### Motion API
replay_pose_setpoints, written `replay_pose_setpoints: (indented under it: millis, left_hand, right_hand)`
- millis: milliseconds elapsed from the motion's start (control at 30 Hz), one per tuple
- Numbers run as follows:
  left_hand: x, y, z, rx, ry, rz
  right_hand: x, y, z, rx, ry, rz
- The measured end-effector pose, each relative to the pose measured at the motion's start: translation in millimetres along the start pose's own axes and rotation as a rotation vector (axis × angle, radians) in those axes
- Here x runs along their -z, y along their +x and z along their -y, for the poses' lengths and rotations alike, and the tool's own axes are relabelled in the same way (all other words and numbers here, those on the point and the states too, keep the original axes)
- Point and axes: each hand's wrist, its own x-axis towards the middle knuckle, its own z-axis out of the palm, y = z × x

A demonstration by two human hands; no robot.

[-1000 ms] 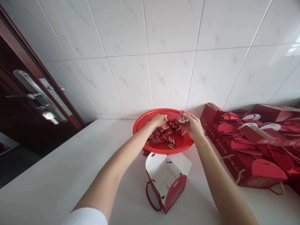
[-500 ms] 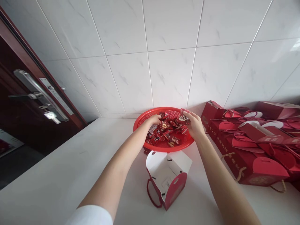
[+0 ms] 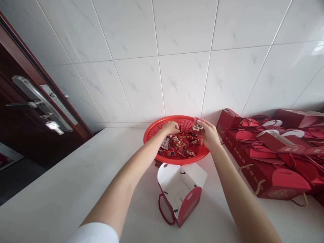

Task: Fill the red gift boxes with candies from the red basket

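A round red plastic basket (image 3: 162,158) holds many small red wrapped packets (image 3: 181,143). Over the basket's left part, my left hand (image 3: 170,128) has its fingers closed among the packets; what they hold, if anything, is hidden. My right hand (image 3: 209,133) is at the basket's right rim, its fingers shut on a red and white wrapped packet (image 3: 197,126). Nearer to me stands an open red box (image 3: 191,206) with a white inside and a dark red cord handle on its left side. I see nothing loose inside the box.
Many red gift boxes (image 3: 253,175) with cord handles are crowded along the right of the white counter (image 3: 101,175). White tiles (image 3: 184,81) form the wall behind. At the left stands a dark red door (image 3: 15,128) with a metal handle and keys.
My left hand has moved slightly right within the basket, and its fingers have curled in. The packets under it have shifted. My right hand still holds its packet in nearly the same place.
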Motion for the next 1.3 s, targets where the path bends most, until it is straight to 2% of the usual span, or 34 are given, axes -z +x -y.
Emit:
replay_pose_setpoints:
  millis: [167, 400, 567, 700, 900, 1000, 1100, 1200, 1300]
  left_hand:
    - [-11.8, 5, -15, -0.087, 0.099, -0.014]
    - [-9.1, 10, -9, -0.108, 0.130, -0.031]
    - [-22.2, 8, -16, -0.102, 0.104, -0.012]
    - [-17.2, 11, -20, -0.092, -0.053, -0.067]
    - [18.6, 3, -19, -0.159, -0.469, -0.122]
    - [25.7, -3, -21, -0.194, -0.653, -0.073]
    - [24.3, -7, -25, -0.224, -0.772, 0.014]
    - [21.1, -8, -29, -0.242, -0.833, 0.072]
    - [19.8, -9, -31, -0.235, -0.833, 0.117]
  right_hand:
    - [0, -1, 2, -0.009, -0.004, -0.001]
    - [1, 0, 3, -0.025, -0.009, 0.011]
    - [-1, -1, 3, -0.029, 0.005, 0.007]
    - [-2, -4, 4, -0.025, 0.026, -0.003]
    - [-1, 0, 1, -0.023, 0.067, -0.015]
    - [0, 2, 0, -0.027, 0.084, -0.016]
    - [-1, 0, 1, -0.049, 0.081, 0.011]
    - [-2, -2, 3, -0.084, 0.062, 0.054]
    - [-2, -2, 3, -0.071, 0.061, 0.020]
